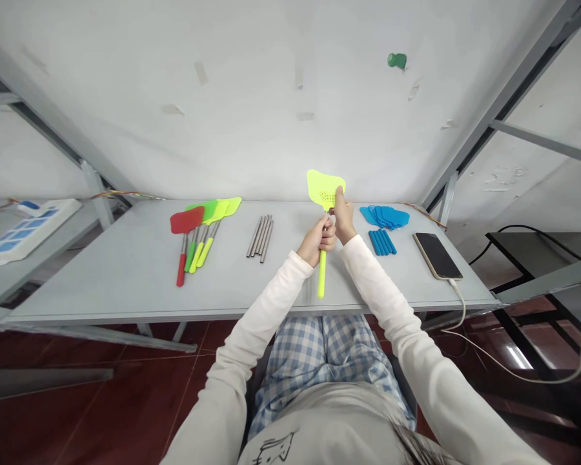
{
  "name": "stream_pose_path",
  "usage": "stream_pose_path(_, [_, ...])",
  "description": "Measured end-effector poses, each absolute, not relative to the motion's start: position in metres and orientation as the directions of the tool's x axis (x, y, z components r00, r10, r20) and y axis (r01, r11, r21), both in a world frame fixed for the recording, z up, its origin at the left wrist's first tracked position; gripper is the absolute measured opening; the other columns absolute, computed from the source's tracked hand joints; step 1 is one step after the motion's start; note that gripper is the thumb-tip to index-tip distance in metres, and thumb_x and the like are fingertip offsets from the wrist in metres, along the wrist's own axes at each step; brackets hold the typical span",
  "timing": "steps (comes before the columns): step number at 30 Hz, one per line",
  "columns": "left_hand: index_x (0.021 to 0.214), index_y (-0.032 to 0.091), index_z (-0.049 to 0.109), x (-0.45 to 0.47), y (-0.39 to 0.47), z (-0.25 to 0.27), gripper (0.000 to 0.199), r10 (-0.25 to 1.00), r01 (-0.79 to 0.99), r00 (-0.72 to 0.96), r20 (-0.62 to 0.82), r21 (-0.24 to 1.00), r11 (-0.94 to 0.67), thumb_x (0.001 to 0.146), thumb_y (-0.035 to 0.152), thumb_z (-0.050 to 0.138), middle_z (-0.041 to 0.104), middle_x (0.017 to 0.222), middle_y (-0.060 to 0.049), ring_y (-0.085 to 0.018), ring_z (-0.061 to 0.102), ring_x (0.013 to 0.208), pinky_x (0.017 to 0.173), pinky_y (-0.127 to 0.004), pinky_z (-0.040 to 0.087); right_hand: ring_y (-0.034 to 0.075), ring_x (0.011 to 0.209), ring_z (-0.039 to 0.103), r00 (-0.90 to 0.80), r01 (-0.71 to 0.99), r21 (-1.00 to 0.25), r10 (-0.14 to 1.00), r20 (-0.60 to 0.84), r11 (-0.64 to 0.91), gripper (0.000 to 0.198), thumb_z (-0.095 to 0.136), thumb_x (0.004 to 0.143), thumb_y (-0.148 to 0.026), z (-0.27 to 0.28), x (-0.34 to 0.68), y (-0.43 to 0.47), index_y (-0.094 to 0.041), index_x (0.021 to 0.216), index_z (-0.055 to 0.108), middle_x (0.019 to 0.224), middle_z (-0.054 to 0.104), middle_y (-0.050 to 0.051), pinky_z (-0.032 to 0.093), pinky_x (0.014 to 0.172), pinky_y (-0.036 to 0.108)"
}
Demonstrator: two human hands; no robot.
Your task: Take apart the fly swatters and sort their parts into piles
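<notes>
A yellow-green fly swatter is held upright over the table in front of me, its perforated paddle pointing at the wall. My left hand is wrapped round its shaft at the top of the handle. Just above, my right hand grips the lower right edge of the paddle with the thumb on its face. To the right lie blue swatter paddles in a stack and several blue handles side by side. Several metal rods lie left of my hands.
Assembled swatters in red, green and yellow-green lie fanned at the left of the grey table. A phone with a white cable rests at the right end. A power strip sits far left; a wall stands behind.
</notes>
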State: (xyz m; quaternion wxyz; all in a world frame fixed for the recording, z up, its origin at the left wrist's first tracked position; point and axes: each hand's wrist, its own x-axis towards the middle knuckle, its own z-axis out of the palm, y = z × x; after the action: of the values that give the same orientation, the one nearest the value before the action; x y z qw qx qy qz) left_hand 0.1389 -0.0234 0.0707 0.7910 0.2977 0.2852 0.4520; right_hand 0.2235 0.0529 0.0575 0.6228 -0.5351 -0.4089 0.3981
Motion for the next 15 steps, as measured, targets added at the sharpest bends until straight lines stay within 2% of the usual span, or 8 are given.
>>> stream_pose_path(3, [0.065, 0.019, 0.036, 0.126, -0.015, 0.072, 0.029, 0.801, -0.476, 0.566, -0.194, 0.716, 0.51, 0.093, 0.025, 0.043, 0.028, 0.049, 0.008, -0.004, 0.025, 0.033, 0.032, -0.014, 0.022, 0.009, 0.047, 0.04, 0.417, 0.068, -0.979, 0.886, 0.204, 0.193, 0.062, 0.039, 0.085, -0.075, 0.058, 0.228, 0.044, -0.023, 0.053, 0.033, 0.048, 0.035, -0.003, 0.034, 0.047, 0.024])
stream_pose_path(5, [0.068, 0.018, 0.042, 0.12, -0.006, 0.071, 0.019, 0.778, -0.441, 0.602, -0.177, 0.739, 0.51, 0.087, 0.02, 0.047, 0.041, 0.055, 0.004, -0.007, 0.04, 0.039, 0.038, -0.017, 0.037, 0.01, 0.048, 0.043, 0.389, 0.158, -0.966, 0.886, 0.252, 0.205, 0.063, 0.039, 0.084, -0.075, 0.059, 0.231, 0.037, -0.022, 0.052, 0.036, 0.047, 0.038, -0.002, 0.034, 0.047, 0.024])
stream_pose_path(6, [0.071, 0.018, 0.045, 0.119, -0.001, 0.071, 0.015, 0.777, -0.439, 0.609, -0.159, 0.748, 0.497, 0.085, 0.018, 0.048, 0.044, 0.058, 0.003, -0.007, 0.043, 0.042, 0.041, -0.017, 0.04, 0.01, 0.048, 0.044, 0.379, 0.2, -0.958, 0.885, 0.269, 0.206, 0.063, 0.039, 0.084, -0.075, 0.059, 0.232, 0.034, -0.022, 0.052, 0.037, 0.048, 0.039, -0.002, 0.034, 0.047, 0.024])
stream_pose_path(8, [0.072, 0.017, 0.045, 0.122, 0.007, 0.069, 0.015, 0.783, -0.455, 0.607, -0.135, 0.749, 0.482, 0.085, 0.019, 0.052, 0.041, 0.056, 0.006, -0.005, 0.038, 0.039, 0.037, -0.015, 0.034, 0.01, 0.048, 0.045, 0.368, 0.276, -0.94, 0.882, 0.295, 0.2, 0.062, 0.04, 0.084, -0.075, 0.06, 0.234, 0.031, -0.022, 0.052, 0.038, 0.047, 0.04, -0.002, 0.033, 0.046, 0.023])
stream_pose_path(11, [0.065, 0.02, 0.033, 0.133, 0.013, 0.065, 0.034, 0.82, -0.489, 0.545, -0.176, 0.728, 0.481, 0.087, 0.027, 0.058, 0.023, 0.051, 0.011, -0.001, 0.018, 0.033, 0.031, -0.012, 0.012, 0.009, 0.048, 0.044, 0.362, 0.335, -0.924, 0.881, 0.306, 0.183, 0.062, 0.04, 0.085, -0.074, 0.058, 0.238, 0.039, -0.022, 0.052, 0.036, 0.047, 0.039, -0.002, 0.032, 0.047, 0.023])
stream_pose_path(15, [0.064, 0.021, 0.027, 0.151, 0.013, 0.065, 0.042, 0.885, -0.538, 0.404, -0.231, 0.723, 0.434, 0.09, 0.031, 0.059, 0.015, 0.05, 0.013, 0.0, 0.011, 0.032, 0.031, -0.011, 0.005, 0.008, 0.046, 0.04, 0.373, 0.213, -0.969, 0.906, 0.202, 0.128, 0.059, 0.044, 0.086, -0.069, 0.051, 0.239, 0.061, -0.022, 0.052, 0.034, 0.046, 0.039, -0.002, 0.03, 0.045, 0.022])
